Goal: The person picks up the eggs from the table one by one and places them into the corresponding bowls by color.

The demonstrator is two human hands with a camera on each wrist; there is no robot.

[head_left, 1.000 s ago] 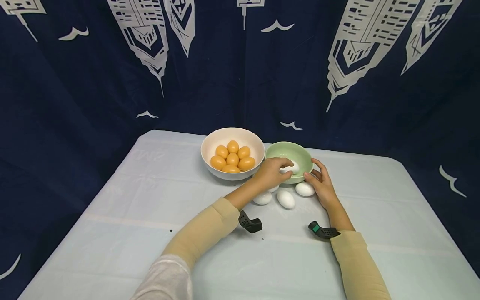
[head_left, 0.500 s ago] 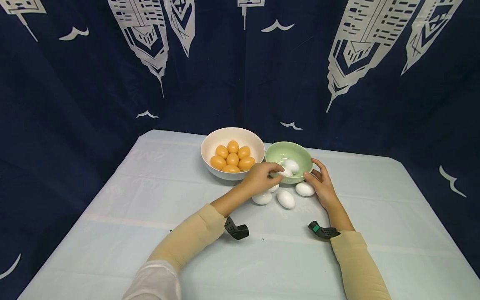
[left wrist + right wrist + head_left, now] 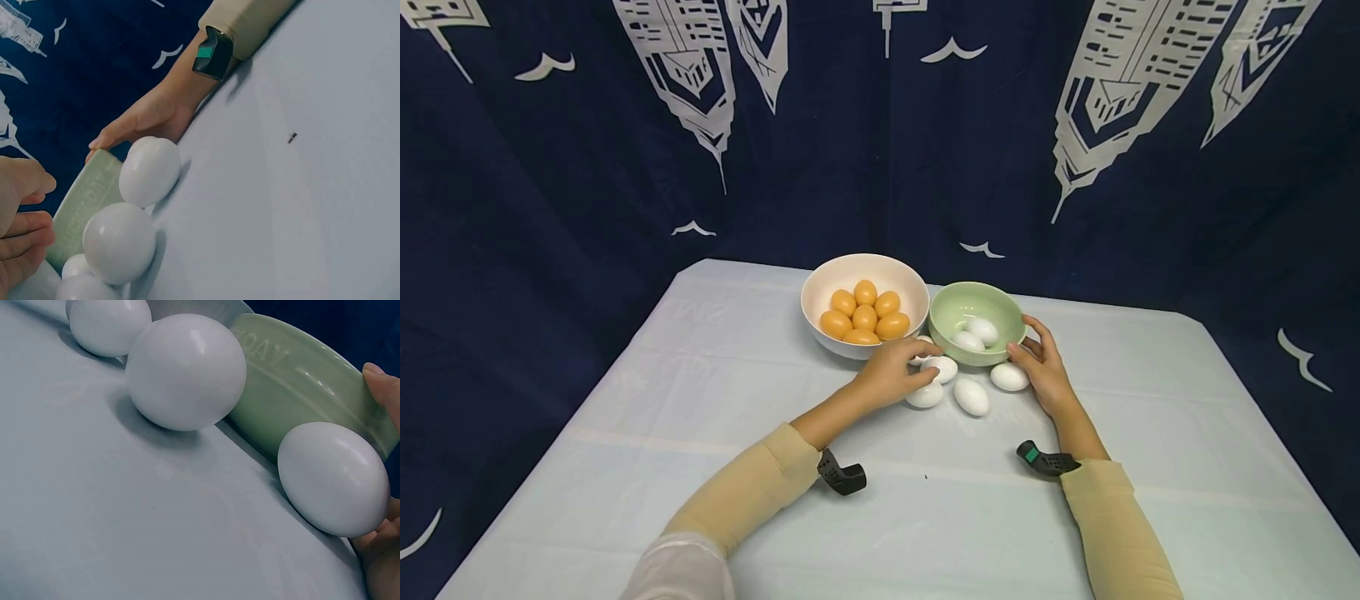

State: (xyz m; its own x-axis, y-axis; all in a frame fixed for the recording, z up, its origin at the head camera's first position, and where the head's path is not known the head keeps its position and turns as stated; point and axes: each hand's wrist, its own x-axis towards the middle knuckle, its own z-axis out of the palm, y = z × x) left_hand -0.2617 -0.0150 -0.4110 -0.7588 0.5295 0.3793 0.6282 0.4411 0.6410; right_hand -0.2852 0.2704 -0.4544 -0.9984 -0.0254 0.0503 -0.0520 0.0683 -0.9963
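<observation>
In the head view my left hand (image 3: 889, 373) hovers over several white eggs on the table, its thumb and fingers apart and nothing held between them. The nearest is a white egg (image 3: 942, 369) by the thumb; another lies partly hidden behind the fingers. My right hand (image 3: 1047, 367) grips the right side of a light green bowl (image 3: 951, 307), thumb toward me and fingers round the rim. Two white eggs (image 3: 982, 332) lie inside this bowl. In the right wrist view, a white egg (image 3: 333, 479) sits outside the green bowl close to the right fingers.
Left of the green bowl stands a larger cream bowl (image 3: 817, 292) holding several orange-yellow eggs (image 3: 865, 317). Both bowls stand near the back edge of the white-covered table (image 3: 715, 375). A dark blue printed curtain (image 3: 850, 167) hangs behind.
The left hand has let go of a white egg in the green bowl, then moved left and toward me to the eggs on the table. The right hand keeps its grip on the bowl.
</observation>
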